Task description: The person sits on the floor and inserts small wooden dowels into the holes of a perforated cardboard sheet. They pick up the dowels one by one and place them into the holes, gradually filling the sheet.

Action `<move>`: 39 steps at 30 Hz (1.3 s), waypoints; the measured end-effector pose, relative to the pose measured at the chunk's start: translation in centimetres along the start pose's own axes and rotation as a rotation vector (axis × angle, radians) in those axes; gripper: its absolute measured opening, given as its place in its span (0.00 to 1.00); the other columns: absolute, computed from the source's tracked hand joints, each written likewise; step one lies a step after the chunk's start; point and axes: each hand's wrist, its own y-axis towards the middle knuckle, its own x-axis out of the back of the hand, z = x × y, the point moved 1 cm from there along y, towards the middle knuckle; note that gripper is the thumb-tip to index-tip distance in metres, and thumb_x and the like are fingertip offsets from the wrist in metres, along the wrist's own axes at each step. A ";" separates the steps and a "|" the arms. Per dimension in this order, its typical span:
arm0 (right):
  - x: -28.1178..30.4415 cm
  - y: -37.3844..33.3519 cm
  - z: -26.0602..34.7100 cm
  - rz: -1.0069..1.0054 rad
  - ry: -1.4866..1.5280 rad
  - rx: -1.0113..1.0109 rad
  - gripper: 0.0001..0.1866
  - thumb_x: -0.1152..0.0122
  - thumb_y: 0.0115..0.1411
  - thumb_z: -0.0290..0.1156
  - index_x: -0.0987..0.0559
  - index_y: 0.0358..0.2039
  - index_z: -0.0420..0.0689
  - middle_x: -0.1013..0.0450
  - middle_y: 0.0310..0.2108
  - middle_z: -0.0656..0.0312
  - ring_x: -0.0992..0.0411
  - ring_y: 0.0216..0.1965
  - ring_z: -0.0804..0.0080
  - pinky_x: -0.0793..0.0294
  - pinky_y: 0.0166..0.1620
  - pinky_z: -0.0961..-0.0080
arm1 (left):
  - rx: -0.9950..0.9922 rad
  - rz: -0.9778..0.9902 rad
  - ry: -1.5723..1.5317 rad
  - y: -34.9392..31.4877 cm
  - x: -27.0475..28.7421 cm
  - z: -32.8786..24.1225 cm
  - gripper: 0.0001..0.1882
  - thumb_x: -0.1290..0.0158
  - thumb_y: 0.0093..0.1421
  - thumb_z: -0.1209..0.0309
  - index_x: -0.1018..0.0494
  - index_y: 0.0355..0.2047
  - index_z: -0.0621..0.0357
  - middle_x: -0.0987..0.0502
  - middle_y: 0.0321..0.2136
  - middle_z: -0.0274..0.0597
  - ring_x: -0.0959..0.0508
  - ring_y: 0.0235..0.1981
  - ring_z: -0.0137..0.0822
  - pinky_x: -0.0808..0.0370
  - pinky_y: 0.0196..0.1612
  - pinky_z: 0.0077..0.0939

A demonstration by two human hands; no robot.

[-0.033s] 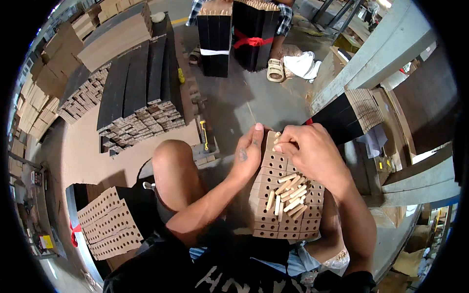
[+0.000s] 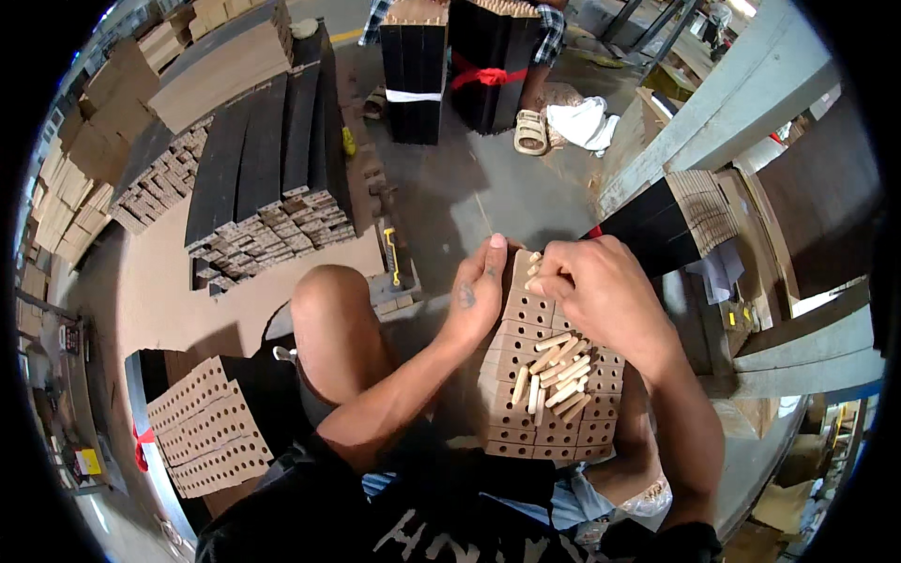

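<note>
A bundle of drilled boards [image 2: 511, 375] stands between my legs, its hole-covered end facing up. Along its far left edge rests my left hand [image 2: 476, 293], thumb raised and the other fingers mostly hidden against the boards. My right hand [image 2: 605, 291] is closed in a pinch on a short wooden dowel [image 2: 532, 282] over the far left corner of the holes. Another dowel end [image 2: 535, 256] shows just beyond the fingertips. Several loose dowels [image 2: 561, 371] lie in a heap on the bundle's middle, below my right palm. My right hand covers part of the far holes.
To my left is a second drilled bundle [image 2: 211, 422]. Black boards [image 2: 267, 178] are stacked ahead on the left, with a yellow-handled tool [image 2: 391, 256] beside them. Strapped bundles [image 2: 413, 89] stand before another person. A black bundle [image 2: 671, 220] and a pale metal beam [image 2: 718, 103] are at right.
</note>
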 end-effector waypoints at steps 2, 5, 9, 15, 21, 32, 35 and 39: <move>-1.0 -0.3 -0.6 -0.160 -0.129 0.176 0.07 0.34 0.52 0.25 0.25 0.23 0.40 0.25 0.24 0.56 0.25 0.29 0.49 0.27 0.33 0.58 | -0.031 -0.015 -0.048 0.2 -0.4 0.1 0.29 0.65 0.77 0.51 0.24 0.40 0.64 0.22 0.32 0.40 0.26 0.36 0.29 0.28 0.46 0.29; -0.2 -0.5 -0.3 -0.101 -0.207 0.204 0.06 0.35 0.55 0.27 0.24 0.25 0.42 0.23 0.27 0.56 0.25 0.29 0.49 0.27 0.34 0.56 | 0.019 0.002 -0.031 0.0 -0.2 -0.5 0.27 0.64 0.77 0.52 0.24 0.43 0.63 0.22 0.37 0.40 0.27 0.41 0.30 0.30 0.50 0.28; 1.1 -0.7 1.6 -0.046 -0.304 0.099 0.06 0.41 0.61 0.32 0.22 0.31 0.45 0.23 0.27 0.53 0.24 0.30 0.51 0.27 0.35 0.54 | -0.014 -0.009 0.089 0.1 -0.3 -1.0 0.27 0.64 0.77 0.52 0.24 0.42 0.63 0.23 0.36 0.39 0.27 0.41 0.30 0.30 0.51 0.28; -0.4 -0.1 1.0 -0.028 -0.327 0.148 0.05 0.44 0.58 0.27 0.20 0.34 0.43 0.22 0.26 0.52 0.22 0.31 0.53 0.25 0.36 0.58 | 0.017 -0.015 0.033 0.1 -0.4 -0.7 0.28 0.64 0.77 0.52 0.24 0.42 0.65 0.23 0.34 0.39 0.27 0.40 0.30 0.30 0.50 0.28; -0.7 -0.1 1.8 -0.024 -0.352 0.144 0.05 0.43 0.60 0.27 0.21 0.35 0.42 0.22 0.28 0.53 0.21 0.32 0.52 0.25 0.34 0.56 | -0.007 -0.031 0.075 0.2 0.2 -1.1 0.28 0.62 0.76 0.50 0.24 0.43 0.65 0.22 0.35 0.41 0.27 0.39 0.31 0.30 0.50 0.29; 0.1 -3.9 2.2 0.176 -0.374 0.433 0.09 0.42 0.55 0.28 0.23 0.37 0.44 0.26 0.38 0.60 0.24 0.47 0.63 0.21 0.43 0.64 | -0.009 -0.011 0.043 0.2 0.4 -0.3 0.28 0.63 0.76 0.51 0.25 0.43 0.66 0.22 0.36 0.40 0.27 0.40 0.31 0.29 0.48 0.28; -0.7 -3.7 0.8 0.021 -0.350 0.437 0.10 0.41 0.53 0.27 0.24 0.37 0.45 0.27 0.37 0.60 0.24 0.46 0.63 0.21 0.40 0.65 | 0.024 0.007 0.036 0.0 0.2 -1.1 0.28 0.62 0.76 0.51 0.25 0.44 0.66 0.22 0.36 0.41 0.26 0.39 0.30 0.29 0.49 0.28; -1.9 -2.8 -2.0 -0.312 0.449 0.062 0.07 0.36 0.58 0.20 0.20 0.39 0.39 0.22 0.34 0.57 0.20 0.35 0.71 0.21 0.34 0.76 | 0.020 -0.014 0.018 -0.2 0.1 -0.3 0.28 0.62 0.76 0.50 0.25 0.45 0.65 0.21 0.38 0.41 0.26 0.40 0.29 0.29 0.49 0.27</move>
